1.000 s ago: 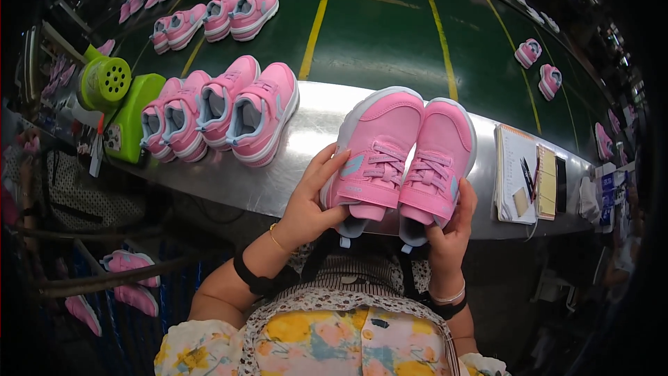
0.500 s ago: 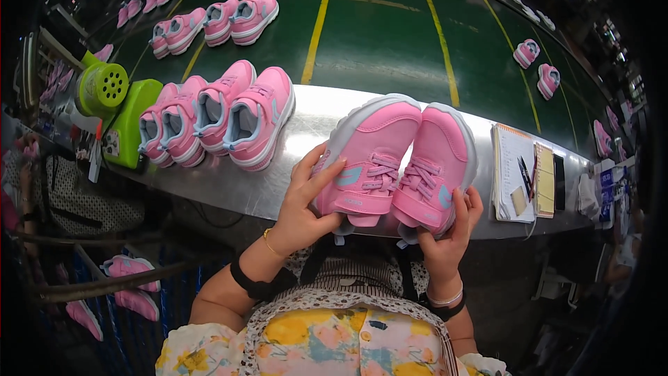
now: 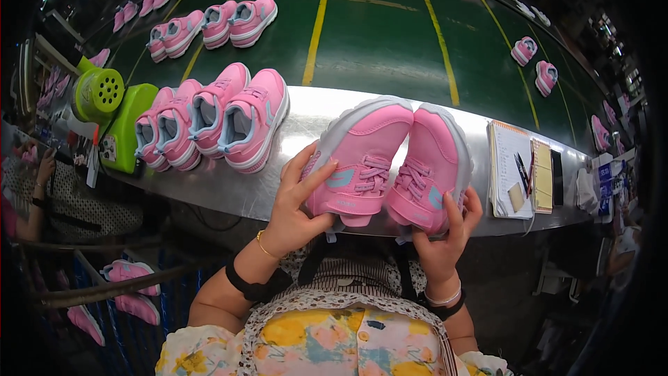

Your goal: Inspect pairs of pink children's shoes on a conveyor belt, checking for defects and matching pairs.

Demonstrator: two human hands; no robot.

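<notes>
Two pink children's sneakers with light-blue marks and pale soles are held up side by side in front of me, toes pointing away. My left hand (image 3: 298,195) grips the left sneaker (image 3: 362,160) around its heel and outer side, thumb underneath. Around the heel of the right sneaker (image 3: 430,170) my right hand (image 3: 450,226) is closed, fingers along its outer side. The two toes touch or nearly touch, while a gap shows between the shoes lower down. To the left, several matching sneakers (image 3: 254,118) stand in a row on the metal table edge (image 3: 306,115).
A green conveyor belt (image 3: 376,42) with yellow lines carries more pink sneakers (image 3: 252,21). At the left stands a bright green device (image 3: 129,125). An open notebook (image 3: 511,167) with pens lies at the right. Lower left, pink shoes (image 3: 136,306) rest on a rack. Another person's arm (image 3: 42,181) shows far left.
The held sneakers have shifted slightly left and their toes have tilted inward, closer together. At the far left, another person's arm has come into view.
</notes>
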